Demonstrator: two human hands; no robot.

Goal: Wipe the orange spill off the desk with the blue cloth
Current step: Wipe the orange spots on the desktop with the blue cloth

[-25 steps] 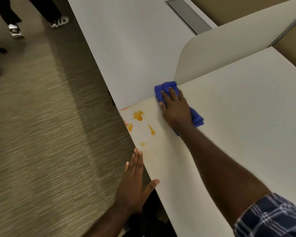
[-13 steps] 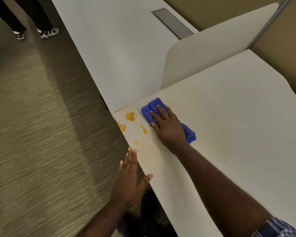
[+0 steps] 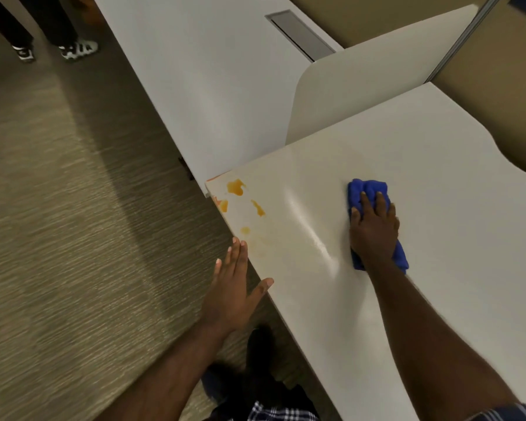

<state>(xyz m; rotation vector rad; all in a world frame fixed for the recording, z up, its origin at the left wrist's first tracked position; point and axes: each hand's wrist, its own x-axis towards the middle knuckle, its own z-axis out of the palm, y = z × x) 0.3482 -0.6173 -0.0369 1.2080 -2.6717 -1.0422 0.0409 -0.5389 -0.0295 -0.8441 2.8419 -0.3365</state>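
Orange spill (image 3: 236, 187) lies in several blotches at the near-left corner of the white desk (image 3: 438, 165). The blue cloth (image 3: 366, 189) sits bunched on the desk well to the right of the blotches. My right hand (image 3: 374, 229) presses flat on top of the cloth, fingers spread over it. A wet glossy streak runs across the surface between the spill and the cloth. My left hand (image 3: 234, 287) is flat with fingers apart, held just off the desk's left edge, the thumb touching the edge.
A second white desk (image 3: 201, 71) with a grey cable slot (image 3: 301, 34) extends behind, split off by a curved white divider panel (image 3: 362, 83). Carpet (image 3: 73, 208) covers the floor at left. A person's legs and sneakers (image 3: 78, 50) stand at the top left.
My right hand has slid the blue cloth to the right, away from the orange blotches, leaving a wet streak. My left hand stays at the desk edge.
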